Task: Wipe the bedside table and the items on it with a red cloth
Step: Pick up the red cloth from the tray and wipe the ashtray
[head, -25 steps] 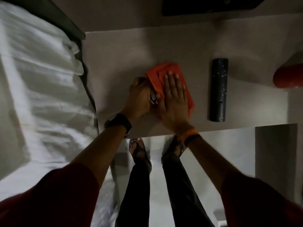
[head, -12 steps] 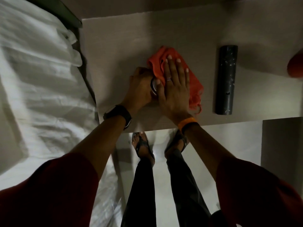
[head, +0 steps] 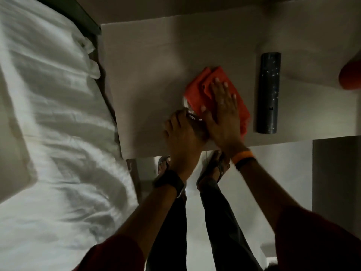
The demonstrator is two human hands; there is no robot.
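The red cloth (head: 197,90) lies bunched on the pale bedside table (head: 140,75), near its front edge. My right hand (head: 222,114) presses flat on the cloth, fingers spread. My left hand (head: 181,132) sits just left of it, curled around a small shiny round object (head: 188,110) that shows only as a metallic rim between the two hands; the cloth covers part of it. A dark cylinder with pale speckles (head: 268,92) lies on its side right of the cloth, apart from it.
A bed with rumpled white sheets (head: 48,133) runs along the table's left side. A red rounded object (head: 350,75) sits at the right frame edge on the table. My legs and sandalled feet (head: 213,169) stand on the light floor below the table's front edge.
The right hand and cloth have shifted a little across the table while the left hand stayed on the shiny object. The view has tilted, so the table sits lower in frame.
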